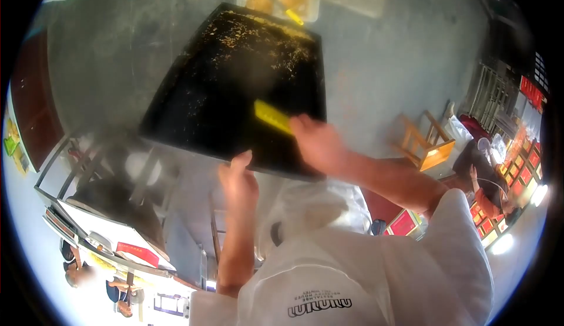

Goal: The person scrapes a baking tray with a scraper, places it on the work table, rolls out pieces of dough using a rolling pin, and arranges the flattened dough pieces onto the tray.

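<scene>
A large black tray [235, 102] lies tilted in front of me, with pale crumbs or flakes scattered mostly over its far part. My left hand [238, 179] grips the tray's near edge, its thumb on top and most fingers hidden. In my right hand [317, 141] is a flat yellow scraper [273, 116], held over the right half of the tray. Motion slightly blurs my right hand, and whether the scraper touches the tray's surface cannot be told.
Beyond the tray's far edge stands a clear container [313, 2] of orange-yellow food, with a yellow-handled tool [294, 16] in it. A wooden stool [436, 154] is at the right. Other people [487, 199] and red boxes are farther right; more people appear lower left.
</scene>
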The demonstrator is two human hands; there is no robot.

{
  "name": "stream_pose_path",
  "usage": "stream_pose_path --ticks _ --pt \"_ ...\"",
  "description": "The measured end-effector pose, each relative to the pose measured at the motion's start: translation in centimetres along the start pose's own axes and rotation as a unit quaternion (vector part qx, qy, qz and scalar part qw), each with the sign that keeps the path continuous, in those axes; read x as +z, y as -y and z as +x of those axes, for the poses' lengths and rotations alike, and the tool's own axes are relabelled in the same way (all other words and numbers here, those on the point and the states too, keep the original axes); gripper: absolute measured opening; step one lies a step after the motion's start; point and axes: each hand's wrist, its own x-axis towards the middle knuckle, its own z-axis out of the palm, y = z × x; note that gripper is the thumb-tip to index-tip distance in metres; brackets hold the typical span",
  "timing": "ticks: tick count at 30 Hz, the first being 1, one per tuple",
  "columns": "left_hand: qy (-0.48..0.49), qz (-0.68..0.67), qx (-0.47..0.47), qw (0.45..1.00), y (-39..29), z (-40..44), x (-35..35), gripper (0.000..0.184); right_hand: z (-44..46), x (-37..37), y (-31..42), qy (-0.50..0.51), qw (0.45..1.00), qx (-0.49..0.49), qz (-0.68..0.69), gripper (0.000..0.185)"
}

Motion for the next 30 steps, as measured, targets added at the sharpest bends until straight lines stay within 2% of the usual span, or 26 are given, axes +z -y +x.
stream_pose_path --ticks 2,3,5,6,8,10,11,13,16,17,18,19,20,21,23,24,25,27,29,30 --pt "0.002 0.001 0.009 1.0 0.3 -0.3 0.3 0.013 1.6 1.9 -1.7 -0.012 0.996 0.077 -0.05 0.027" --pt "-0.006 -0.005 0.008 1.0 0.2 -0.6 0.4 0.016 2.8 3.2 -3.4 -0.065 0.993 0.072 -0.07 0.03" --pt "-0.016 -0.019 0.01 1.0 0.0 -0.7 1.2 0.021 6.6 5.0 -8.0 -0.102 0.988 0.073 -0.085 0.027" --pt "-0.013 -0.022 0.015 1.0 0.0 -0.7 1.2 0.022 9.1 5.3 -9.9 -0.059 0.986 0.107 -0.11 0.026" --pt "-0.013 -0.022 0.021 0.999 0.0 -1.3 0.5 0.026 13.6 7.7 -16.7 -0.04 0.984 0.099 -0.144 0.031" --pt "-0.027 -0.012 0.014 0.999 -0.8 -1.8 1.1 0.027 17.4 8.2 -22.8 -0.03 0.987 0.111 -0.111 0.027" --pt "-0.033 -0.005 0.009 0.999 -1.2 -2.0 1.2 0.027 18.6 8.1 -24.9 -0.055 0.986 0.122 -0.096 0.024" --pt "-0.039 -0.018 -0.012 0.999 -0.8 -1.6 0.4 0.025 18.6 3.2 -22.5 -0.03 0.989 0.14 -0.045 0.024" --pt "-0.02 -0.021 -0.015 0.999 1.0 0.0 -0.3 0.019 15.6 0.2 -18.0 -0.089 0.995 0.046 0.022 0.024" --pt "-0.021 -0.017 -0.006 1.0 1.1 0.2 -0.4 0.016 14.7 -1.1 -14.7 -0.047 0.984 0.081 0.153 0.025" --pt "-0.038 0.018 -0.04 0.998 0.2 0.0 -0.1 0.01 13.8 -1.4 -12.0 -0.027 0.977 0.078 0.196 0.026" --pt "-0.067 0.057 -0.077 0.993 0.1 0.3 -0.5 0.006 13.4 -1.4 -9.6 0.054 0.917 0.105 0.381 0.028" --pt "-0.057 0.062 -0.057 0.995 0.4 0.5 -0.7 0.006 13.0 -3.4 -4.9 0.109 0.872 0.126 0.461 0.032" --pt "-0.049 0.066 -0.047 0.995 0.4 0.6 -0.5 0.009 13.1 -2.4 -2.9 0.132 0.846 0.09 0.509 0.034" --pt "-0.035 0.074 -0.038 0.996 0.1 0.4 0.3 0.015 14.1 -1.5 1.5 0.148 0.878 -0.029 0.454 0.034" --pt "-0.03 0.078 -0.041 0.996 -0.3 0.0 0.8 0.018 15.2 -0.4 3.2 0.194 0.874 -0.064 0.441 0.033" --pt "-0.026 0.08 -0.039 0.996 -0.7 -0.2 1.1 0.026 16.4 0.0 4.8 0.226 0.863 -0.062 0.449 0.031" --pt "-0.007 0.068 0.014 0.998 -1.3 -0.7 1.9 0.027 18.2 0.6 6.0 0.272 0.829 -0.021 0.487 0.029" --pt "0.003 0.114 -0.005 0.993 -0.8 -0.9 0.2 0.028 19.9 1.2 3.2 0.247 0.833 0.0 0.495 0.025" --pt "0.007 0.135 -0.017 0.991 -0.6 -1.5 -0.6 0.028 20.9 1.8 0.6 0.195 0.849 0.056 0.488 0.024"
